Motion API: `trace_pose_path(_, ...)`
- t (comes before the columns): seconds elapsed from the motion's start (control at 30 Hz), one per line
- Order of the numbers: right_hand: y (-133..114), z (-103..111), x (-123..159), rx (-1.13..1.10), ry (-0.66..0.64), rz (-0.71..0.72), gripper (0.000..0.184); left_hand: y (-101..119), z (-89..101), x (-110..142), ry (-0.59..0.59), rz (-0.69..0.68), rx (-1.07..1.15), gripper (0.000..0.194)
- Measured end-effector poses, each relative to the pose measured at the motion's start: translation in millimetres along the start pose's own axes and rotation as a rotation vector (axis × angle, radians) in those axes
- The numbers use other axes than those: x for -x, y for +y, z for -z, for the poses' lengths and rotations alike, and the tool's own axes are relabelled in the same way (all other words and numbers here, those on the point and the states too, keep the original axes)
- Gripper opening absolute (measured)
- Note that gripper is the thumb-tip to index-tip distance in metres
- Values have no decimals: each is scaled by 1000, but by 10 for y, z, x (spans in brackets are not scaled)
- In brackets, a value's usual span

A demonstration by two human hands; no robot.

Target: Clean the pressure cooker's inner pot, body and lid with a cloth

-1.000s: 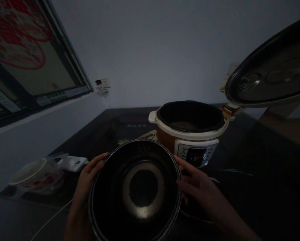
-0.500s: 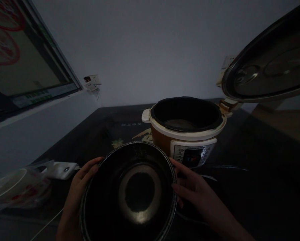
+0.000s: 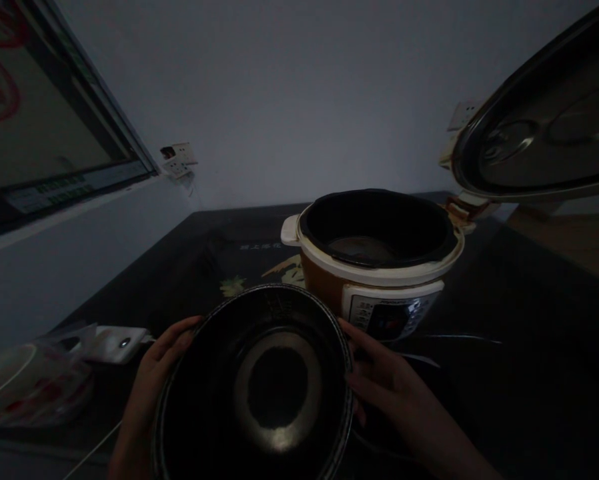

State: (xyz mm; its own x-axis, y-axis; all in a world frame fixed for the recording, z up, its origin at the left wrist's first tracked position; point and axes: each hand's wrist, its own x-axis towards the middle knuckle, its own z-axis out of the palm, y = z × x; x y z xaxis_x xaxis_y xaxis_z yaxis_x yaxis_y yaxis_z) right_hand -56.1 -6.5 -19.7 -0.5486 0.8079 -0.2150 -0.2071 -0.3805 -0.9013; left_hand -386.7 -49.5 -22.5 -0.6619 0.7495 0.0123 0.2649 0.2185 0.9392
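- The left hand (image 3: 152,373) holds the left side of a black inner cooking pot (image 3: 257,380), its fingers bent against the rim.
- The right hand (image 3: 389,377) grips the same pot at its right side, fingers spread along the rim.
- The pot is in front of and to the left of an electric pressure cooker (image 3: 379,275), its mouth tilted toward the camera; a pale ring surrounds the dark centre of its base (faint markings show on the far inner wall, too dim to read).
- The cooker stands on a dark countertop (image 3: 194,267), its hinged lid (image 3: 544,137) raised at the right, its dark interior showing and its control panel (image 3: 389,317) facing forward.
- Left of the left hand lie a white device (image 3: 115,344) with a cable and, beside it, a bowl (image 3: 29,383) in clear plastic with red patterning.
- Wall sockets (image 3: 179,160) sit near the window (image 3: 49,113).
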Motion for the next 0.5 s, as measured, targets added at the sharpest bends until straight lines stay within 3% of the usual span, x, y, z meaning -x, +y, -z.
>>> trace_pose_path(0.1, -8, -15, -13, -8, 1, -7, 87, -19, 8, -40, -34, 86, 70, 50)
trace_pose_path(0.33, -5, -14, -63, 1, -20, -10, 90, 8, -5, -26, -53, 107, 113, 43)
trace_pose_path(0.5, 26, 8, -56, 44, -1, 12, 86, 118, -44, 46, -14, 144, 149, 59)
